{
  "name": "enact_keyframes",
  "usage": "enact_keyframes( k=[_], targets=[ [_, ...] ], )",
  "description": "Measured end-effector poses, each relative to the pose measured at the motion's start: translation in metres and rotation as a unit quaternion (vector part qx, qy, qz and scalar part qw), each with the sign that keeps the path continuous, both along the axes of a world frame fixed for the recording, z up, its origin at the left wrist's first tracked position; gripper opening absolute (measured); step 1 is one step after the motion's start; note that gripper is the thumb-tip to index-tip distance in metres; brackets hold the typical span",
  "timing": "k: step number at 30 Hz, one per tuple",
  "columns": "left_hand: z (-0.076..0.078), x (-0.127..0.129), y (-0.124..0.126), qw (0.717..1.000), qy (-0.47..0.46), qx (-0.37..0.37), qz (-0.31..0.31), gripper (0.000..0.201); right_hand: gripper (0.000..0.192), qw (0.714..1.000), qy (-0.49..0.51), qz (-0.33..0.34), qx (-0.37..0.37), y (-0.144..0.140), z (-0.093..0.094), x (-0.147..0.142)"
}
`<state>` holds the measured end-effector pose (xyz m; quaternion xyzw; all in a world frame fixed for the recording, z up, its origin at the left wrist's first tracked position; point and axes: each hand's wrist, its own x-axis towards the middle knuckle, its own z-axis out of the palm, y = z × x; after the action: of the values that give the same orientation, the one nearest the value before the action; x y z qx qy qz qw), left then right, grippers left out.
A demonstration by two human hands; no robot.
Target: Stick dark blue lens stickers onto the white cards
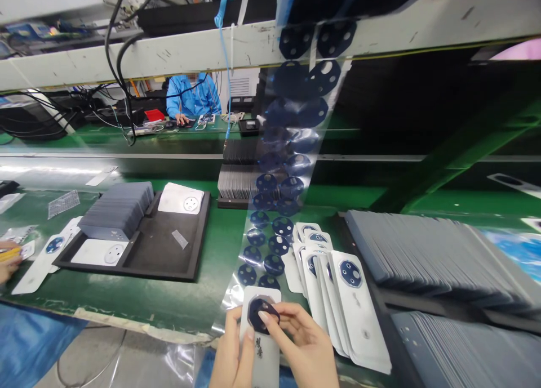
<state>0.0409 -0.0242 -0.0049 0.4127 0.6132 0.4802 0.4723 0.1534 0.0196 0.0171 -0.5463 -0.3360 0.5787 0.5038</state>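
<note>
My left hand grips a white phone back cover by its side, thumb on the front face. Dark characters are printed on the cover. At its upper end, my right hand pinches a dark blue round film sticker with holes, which lies over the camera area. Whether the sticker is fully flat there I cannot tell. Just beyond my hands hangs a clear strip carrying two rows of similar stickers. To the right, several white covers with dark blue camera circles overlap in a pile.
Black trays of upright grey panels stand at the right. A partitioned black tray holds more panels and white covers. At the left edge, a co-worker's hand shows. Across the bench sits a person in blue. A shelf beam crosses overhead.
</note>
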Motion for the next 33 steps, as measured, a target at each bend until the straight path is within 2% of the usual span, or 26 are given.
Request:
enact_keyframes(
  k=[7,16,26,29,33],
  targets=[
    [0.002,-0.003,0.0,1.0,0.003,-0.008,0.006,0.048,0.037,1.0,0.001,-0.001,-0.015,0.0,0.0,-0.001],
    [-0.006,-0.001,-0.002,1.0,-0.002,-0.012,0.004,0.05,0.036,1.0,-0.005,-0.002,0.0,-0.001,-0.001,-0.001],
    [0.01,0.0,0.001,1.0,-0.001,-0.004,-0.006,0.05,0.038,1.0,-0.022,-0.011,0.018,-0.002,-0.005,-0.003],
    [0.008,0.002,0.001,1.0,0.006,0.001,-0.01,0.051,0.037,0.999,-0.036,-0.011,0.02,-0.004,-0.005,-0.005],
    [0.003,0.006,0.001,0.999,0.012,0.02,0.026,0.045,0.032,0.994,-0.102,-0.014,0.048,-0.008,-0.01,-0.006]
  ],
)
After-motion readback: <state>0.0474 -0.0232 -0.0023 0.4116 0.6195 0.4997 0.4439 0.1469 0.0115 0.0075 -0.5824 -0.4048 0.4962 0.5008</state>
